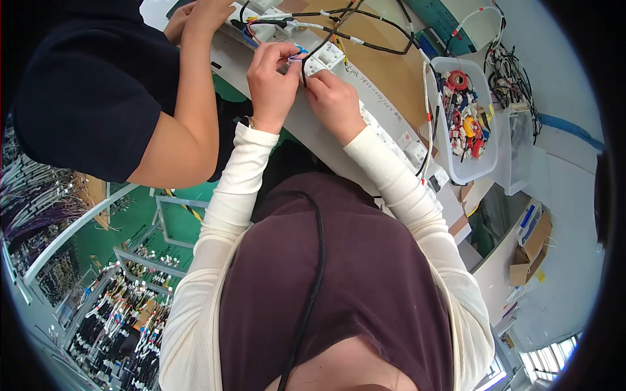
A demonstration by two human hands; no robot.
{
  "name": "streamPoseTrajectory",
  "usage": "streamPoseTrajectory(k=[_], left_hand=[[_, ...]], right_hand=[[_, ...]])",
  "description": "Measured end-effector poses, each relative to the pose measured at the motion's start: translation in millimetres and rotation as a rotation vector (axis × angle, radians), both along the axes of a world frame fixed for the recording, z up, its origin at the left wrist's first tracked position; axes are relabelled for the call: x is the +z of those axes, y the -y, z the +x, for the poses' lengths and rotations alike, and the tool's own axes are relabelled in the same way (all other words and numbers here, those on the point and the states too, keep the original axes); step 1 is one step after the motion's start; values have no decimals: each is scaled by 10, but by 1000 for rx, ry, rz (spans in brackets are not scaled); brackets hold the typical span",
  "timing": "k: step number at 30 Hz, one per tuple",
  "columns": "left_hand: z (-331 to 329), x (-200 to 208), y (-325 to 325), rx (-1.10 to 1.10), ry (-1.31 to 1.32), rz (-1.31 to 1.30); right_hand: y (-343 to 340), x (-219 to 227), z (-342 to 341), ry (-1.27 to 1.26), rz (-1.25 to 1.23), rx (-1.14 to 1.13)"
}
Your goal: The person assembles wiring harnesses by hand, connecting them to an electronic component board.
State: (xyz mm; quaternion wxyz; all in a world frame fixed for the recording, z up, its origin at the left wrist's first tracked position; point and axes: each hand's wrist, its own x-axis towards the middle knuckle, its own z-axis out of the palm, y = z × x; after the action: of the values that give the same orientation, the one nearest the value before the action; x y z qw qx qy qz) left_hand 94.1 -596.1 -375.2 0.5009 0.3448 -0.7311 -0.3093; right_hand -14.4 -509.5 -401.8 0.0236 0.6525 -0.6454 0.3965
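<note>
My left hand (272,83) is closed in a pinch on thin purple and blue wires (297,57) at the end of a black cable (319,47). Beside it, my right hand (335,104) grips the lower part of that cable between thumb and fingers. The fingertips of both hands are close together over the edge of a long white board (372,98). White connector blocks (328,57) sit on the board just beyond my fingers. Part of the wires is hidden by my left fingers.
A co-worker's forearm (199,85) and hands are close on my left, at the same board. On the right stands a clear plastic bin (493,156) with red, white and yellow parts. Black cables (385,47) loop across brown cardboard (385,72). Bundled wires hang on racks (140,257) at lower left.
</note>
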Motion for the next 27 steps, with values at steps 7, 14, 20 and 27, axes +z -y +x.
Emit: streamPoseTrajectory(k=[7, 14, 20, 27], left_hand=[[-106, 83, 317, -290, 282, 71], [-262, 96, 513, -472, 475, -98], [-192, -110, 355, -494, 431, -106], [-204, -245, 428, -515, 366, 63]], right_hand=[[238, 91, -115, 151, 247, -1], [121, 133, -32, 47, 221, -309], [-607, 270, -266, 186, 8, -156], [-1670, 654, -370, 284, 121, -315]])
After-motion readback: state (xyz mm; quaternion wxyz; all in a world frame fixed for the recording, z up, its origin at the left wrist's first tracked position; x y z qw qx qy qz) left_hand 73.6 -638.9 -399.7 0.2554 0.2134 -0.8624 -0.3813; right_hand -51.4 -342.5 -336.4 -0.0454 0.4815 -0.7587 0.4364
